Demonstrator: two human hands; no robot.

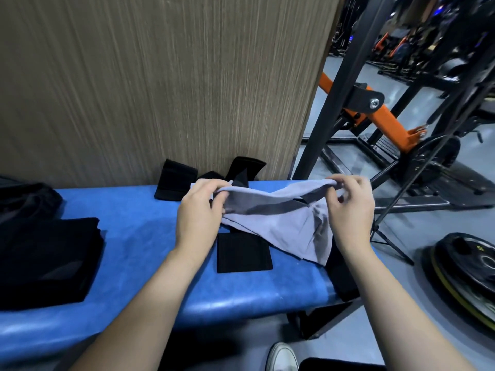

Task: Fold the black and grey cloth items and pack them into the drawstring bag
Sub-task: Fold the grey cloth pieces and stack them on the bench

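Note:
A grey cloth (281, 226) hangs stretched between both hands above the blue bench (150, 226). My left hand (199, 210) pinches its left top corner, and my right hand (351, 210) pinches its right top corner. Its lower edge drapes onto the bench. A small folded black cloth (243, 253) lies flat just below the grey one. A larger folded black cloth (45, 261) sits at the bench's left end. Two black pieces (175, 184) (246, 170) lean against the wall behind. A dark bundle (24, 202) at far left is too dim to identify.
A wood-grain wall panel (160, 76) stands right behind the bench. To the right are a black and orange gym machine frame (375, 113) and a stack of weight plates (466, 271) on the grey floor. A white shoe (281, 357) shows at the bottom.

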